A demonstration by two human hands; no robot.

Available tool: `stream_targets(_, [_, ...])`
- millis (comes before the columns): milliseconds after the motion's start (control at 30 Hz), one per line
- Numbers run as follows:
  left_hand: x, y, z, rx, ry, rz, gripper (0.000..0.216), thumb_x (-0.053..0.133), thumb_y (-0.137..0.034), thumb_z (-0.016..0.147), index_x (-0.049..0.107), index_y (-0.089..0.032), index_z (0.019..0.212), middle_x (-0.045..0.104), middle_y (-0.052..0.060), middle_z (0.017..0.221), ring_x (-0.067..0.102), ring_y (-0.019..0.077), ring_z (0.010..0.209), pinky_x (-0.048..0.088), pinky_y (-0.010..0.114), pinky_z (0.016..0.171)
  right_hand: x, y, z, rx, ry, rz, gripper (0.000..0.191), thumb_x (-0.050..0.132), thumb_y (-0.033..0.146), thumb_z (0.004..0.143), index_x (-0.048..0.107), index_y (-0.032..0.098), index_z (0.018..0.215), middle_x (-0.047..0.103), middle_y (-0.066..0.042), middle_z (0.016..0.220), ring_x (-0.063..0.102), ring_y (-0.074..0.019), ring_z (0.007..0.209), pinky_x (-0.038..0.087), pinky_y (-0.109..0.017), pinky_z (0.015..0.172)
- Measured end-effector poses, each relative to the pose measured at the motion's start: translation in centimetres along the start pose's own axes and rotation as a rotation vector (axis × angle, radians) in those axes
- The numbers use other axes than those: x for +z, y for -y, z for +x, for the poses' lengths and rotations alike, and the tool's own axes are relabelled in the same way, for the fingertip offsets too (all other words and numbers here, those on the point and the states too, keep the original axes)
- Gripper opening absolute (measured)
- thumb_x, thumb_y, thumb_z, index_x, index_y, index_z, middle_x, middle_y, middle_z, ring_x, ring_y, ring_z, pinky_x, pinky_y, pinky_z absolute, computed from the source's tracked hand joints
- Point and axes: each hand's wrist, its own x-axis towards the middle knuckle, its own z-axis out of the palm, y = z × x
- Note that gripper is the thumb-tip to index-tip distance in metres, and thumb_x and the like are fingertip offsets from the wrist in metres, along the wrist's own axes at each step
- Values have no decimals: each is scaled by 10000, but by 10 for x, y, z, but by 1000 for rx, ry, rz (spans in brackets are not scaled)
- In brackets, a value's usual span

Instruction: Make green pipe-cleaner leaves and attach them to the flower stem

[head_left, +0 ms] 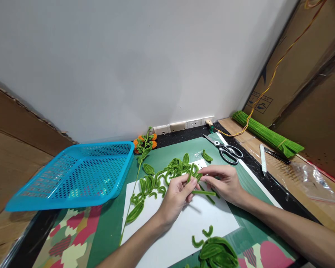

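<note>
Between the thumb and fingers of my left hand [180, 191] is a green pipe cleaner [203, 192], its straight ends sticking out to the right and upward. My right hand [223, 182] pinches at a bent part of the green fuzzy piece, just right of the left hand. Beneath both hands lies a white sheet [167, 238]. Behind them, several curled and leaf-shaped green pieces [147, 183] are heaped along the sheet's back edge. More leaf shapes [219, 253] and short curls sit at the front.
A blue plastic basket [125, 171] stands at left, beside a stem with orange blossoms [143, 147]. Scissors [229, 152] lie behind my right hand. Further right are a green pipe cleaner bundle [268, 134], a pale pointed tool [262, 160] and a clear bag [315, 182]. Sockets [194, 123] line the wall.
</note>
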Motion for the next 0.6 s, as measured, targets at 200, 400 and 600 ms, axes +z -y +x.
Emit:
stream_targets(200, [2,0,1,29,-30,10,418,727,-526,967,639,-140,834,526,-24,728,383,52,540,231,192,479,-1,3,0,-360,88,-278,100,682,160,1037,771,148,1080,806,-80,845,735,-157,683,567,-241,621])
stream_targets(400, [-1,2,0,13,-18,10,446,719,-536,967,621,-148,770,445,-53,642,298,54,502,183,218,471,-1,0,-2,-502,98,-471,120,619,198,1083,724,139,1080,819,-81,847,751,-155,653,529,-241,565])
stream_targets(600, [-6,4,1,-3,27,28,453,715,-554,964,630,-152,772,442,-46,649,302,65,512,179,227,478,1,2,-9,-518,95,-549,148,565,177,1107,704,146,1066,803,-44,780,710,-133,580,462,-246,527])
